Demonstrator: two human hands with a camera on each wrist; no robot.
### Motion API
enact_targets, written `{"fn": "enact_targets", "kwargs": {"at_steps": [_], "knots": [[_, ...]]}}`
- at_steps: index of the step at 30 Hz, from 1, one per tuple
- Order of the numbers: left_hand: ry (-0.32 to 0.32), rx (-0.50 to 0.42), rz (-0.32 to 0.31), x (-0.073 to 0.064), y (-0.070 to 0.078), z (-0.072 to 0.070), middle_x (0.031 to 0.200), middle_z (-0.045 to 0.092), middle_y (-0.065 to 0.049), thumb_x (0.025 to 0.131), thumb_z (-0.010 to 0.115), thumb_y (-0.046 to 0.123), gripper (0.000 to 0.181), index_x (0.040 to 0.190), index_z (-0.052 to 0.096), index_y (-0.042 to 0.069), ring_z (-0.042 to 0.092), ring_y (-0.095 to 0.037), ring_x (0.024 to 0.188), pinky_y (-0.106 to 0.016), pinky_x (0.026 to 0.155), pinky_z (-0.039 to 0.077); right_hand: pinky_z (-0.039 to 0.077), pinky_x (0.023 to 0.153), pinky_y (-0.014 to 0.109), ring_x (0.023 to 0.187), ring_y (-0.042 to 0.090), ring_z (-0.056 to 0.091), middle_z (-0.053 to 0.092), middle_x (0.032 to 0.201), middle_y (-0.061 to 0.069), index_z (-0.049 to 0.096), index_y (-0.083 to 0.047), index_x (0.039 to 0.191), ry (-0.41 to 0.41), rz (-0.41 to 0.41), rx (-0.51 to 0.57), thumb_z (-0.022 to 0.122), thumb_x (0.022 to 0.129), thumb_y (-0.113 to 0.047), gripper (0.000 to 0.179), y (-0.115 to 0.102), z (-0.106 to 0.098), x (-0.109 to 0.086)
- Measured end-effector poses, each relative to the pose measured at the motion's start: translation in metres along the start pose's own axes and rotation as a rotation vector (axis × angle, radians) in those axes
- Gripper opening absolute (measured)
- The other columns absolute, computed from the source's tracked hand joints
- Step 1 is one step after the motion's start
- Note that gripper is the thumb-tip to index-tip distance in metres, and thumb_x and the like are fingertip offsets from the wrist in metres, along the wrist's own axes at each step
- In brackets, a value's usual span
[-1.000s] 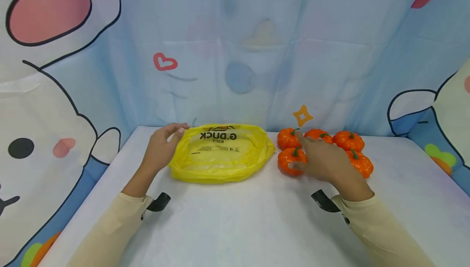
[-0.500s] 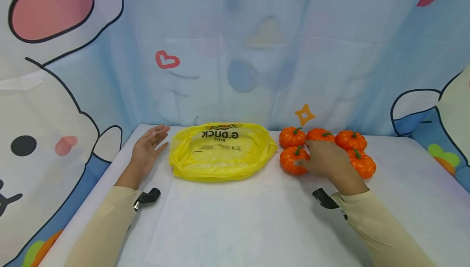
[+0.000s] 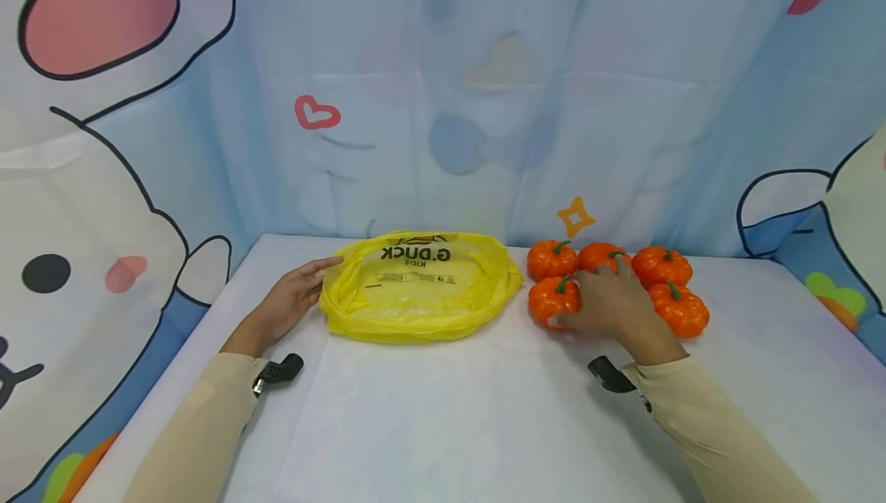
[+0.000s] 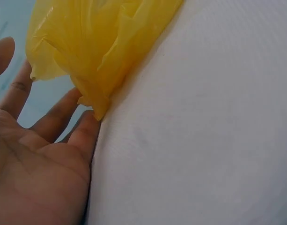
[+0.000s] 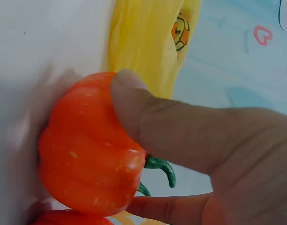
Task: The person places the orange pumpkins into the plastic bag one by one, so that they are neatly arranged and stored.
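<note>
A yellow plastic bag (image 3: 422,307) with printed lettering lies flat at the middle back of the white table. My left hand (image 3: 285,304) is at its left end, fingers loosely extended; in the left wrist view they are against the bag's crumpled edge (image 4: 103,96). On the right, my right hand (image 3: 614,304) holds the front-left orange mini pumpkin (image 3: 550,299). The right wrist view has the thumb on one side of this pumpkin (image 5: 87,145) and a finger at the other, its green stem between them. It appears to rest on the table.
Other orange pumpkins surround the right hand: one behind left (image 3: 550,262), one behind it (image 3: 597,257), one at back right (image 3: 661,266) and one at front right (image 3: 681,314). A printed blue curtain (image 3: 443,103) hangs along the table's back edge.
My left hand first drew back left from the bag, then returned to its left edge. The right hand settled around the front-left pumpkin, its thumb moving onto the lower side.
</note>
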State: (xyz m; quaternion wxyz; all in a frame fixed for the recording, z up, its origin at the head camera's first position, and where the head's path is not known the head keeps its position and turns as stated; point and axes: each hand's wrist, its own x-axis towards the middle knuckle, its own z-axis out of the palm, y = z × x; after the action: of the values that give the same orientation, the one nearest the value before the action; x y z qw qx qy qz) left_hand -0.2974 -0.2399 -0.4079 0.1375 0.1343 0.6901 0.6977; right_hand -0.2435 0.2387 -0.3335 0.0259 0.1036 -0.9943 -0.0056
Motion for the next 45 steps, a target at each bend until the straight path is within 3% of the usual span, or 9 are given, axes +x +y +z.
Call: {"fn": "enact_targets", "kwargs": {"at_steps": [8, 11, 16, 20, 25, 30, 35, 43, 45], "knots": [[-0.001, 0.001, 0.006, 0.001, 0.0, 0.0, 0.165, 0.019, -0.005, 0.106, 0.042, 0.026, 0.049, 0.151, 0.038, 0.005, 0.039, -0.011, 0.137, -0.013, 0.101, 0.044, 0.036, 0.101, 0.07, 0.119, 0.061, 0.038, 0.063, 0.105, 0.03, 0.067, 0.006, 0.108, 0.017, 0.012, 0.014, 0.076, 0.074, -0.056, 0.072, -0.001, 0.005, 0.001], [-0.001, 0.002, 0.009, 0.001, 0.0, 0.0, 0.165, 0.019, -0.005, 0.107, 0.041, 0.025, 0.048, 0.15, 0.038, 0.005, 0.036, -0.014, 0.141, -0.012, 0.102, 0.043, 0.043, 0.093, 0.066, 0.114, 0.055, 0.043, 0.064, 0.093, 0.023, 0.067, 0.005, 0.095, 0.01, 0.032, 0.035, 0.075, 0.075, -0.056, 0.065, -0.003, 0.005, 0.001], [0.006, -0.017, -0.001, 0.001, -0.001, 0.0, 0.165, 0.018, -0.006, 0.106, 0.042, 0.025, 0.048, 0.15, 0.039, 0.004, 0.035, -0.014, 0.142, -0.012, 0.102, 0.043, 0.039, 0.097, 0.057, 0.085, 0.036, 0.055, 0.053, 0.06, 0.005, 0.056, -0.009, 0.063, 0.018, 0.006, 0.029, 0.073, 0.075, -0.058, 0.054, -0.006, 0.005, 0.002], [0.015, -0.04, -0.016, 0.001, 0.0, 0.0, 0.165, 0.018, -0.005, 0.106, 0.041, 0.023, 0.047, 0.149, 0.04, 0.004, 0.037, -0.013, 0.14, -0.012, 0.101, 0.045, 0.036, 0.099, 0.06, 0.087, 0.039, 0.053, 0.051, 0.055, 0.003, 0.053, -0.01, 0.059, 0.037, 0.016, 0.044, 0.072, 0.075, -0.059, 0.055, -0.008, 0.002, 0.0], [0.014, -0.038, -0.01, 0.001, 0.0, 0.0, 0.165, 0.018, -0.006, 0.107, 0.041, 0.024, 0.047, 0.15, 0.039, 0.004, 0.035, -0.015, 0.142, -0.012, 0.101, 0.044, 0.025, 0.109, 0.069, 0.115, 0.056, 0.042, 0.059, 0.067, 0.011, 0.059, -0.003, 0.069, 0.073, 0.036, 0.067, 0.074, 0.074, -0.056, 0.056, -0.012, -0.007, -0.003], [0.004, -0.033, -0.003, 0.001, 0.0, 0.0, 0.166, 0.017, -0.005, 0.107, 0.041, 0.024, 0.047, 0.15, 0.039, 0.004, 0.027, -0.021, 0.148, -0.011, 0.101, 0.044, 0.015, 0.114, 0.071, 0.133, 0.062, 0.029, 0.068, 0.099, 0.028, 0.062, 0.009, 0.095, 0.079, 0.031, 0.067, 0.074, 0.076, -0.054, 0.068, -0.017, -0.015, -0.008], [0.001, -0.03, 0.0, 0.0, 0.0, 0.0, 0.165, 0.018, -0.005, 0.107, 0.04, 0.024, 0.047, 0.149, 0.04, 0.005, 0.026, -0.022, 0.149, -0.011, 0.101, 0.044, 0.011, 0.113, 0.074, 0.135, 0.062, 0.028, 0.058, 0.126, 0.036, 0.06, 0.014, 0.112, 0.103, 0.016, 0.052, 0.074, 0.076, -0.054, 0.078, -0.027, -0.022, -0.014], [0.002, -0.031, 0.003, 0.0, 0.0, 0.001, 0.165, 0.019, -0.005, 0.107, 0.038, 0.021, 0.046, 0.149, 0.04, 0.003, 0.023, -0.025, 0.15, -0.011, 0.101, 0.044, 0.012, 0.115, 0.072, 0.137, 0.058, 0.031, 0.052, 0.133, 0.039, 0.055, 0.012, 0.123, 0.143, -0.022, 0.099, 0.076, 0.077, -0.053, 0.083, -0.038, -0.024, -0.017], [0.001, -0.021, 0.006, 0.0, 0.0, 0.0, 0.165, 0.018, -0.005, 0.107, 0.038, 0.022, 0.046, 0.149, 0.04, 0.004, 0.021, -0.026, 0.151, -0.011, 0.102, 0.043, 0.015, 0.115, 0.07, 0.132, 0.055, 0.04, 0.053, 0.131, 0.039, 0.051, 0.013, 0.126, 0.122, -0.04, 0.163, 0.076, 0.077, -0.053, 0.085, -0.039, -0.022, -0.016]]}}
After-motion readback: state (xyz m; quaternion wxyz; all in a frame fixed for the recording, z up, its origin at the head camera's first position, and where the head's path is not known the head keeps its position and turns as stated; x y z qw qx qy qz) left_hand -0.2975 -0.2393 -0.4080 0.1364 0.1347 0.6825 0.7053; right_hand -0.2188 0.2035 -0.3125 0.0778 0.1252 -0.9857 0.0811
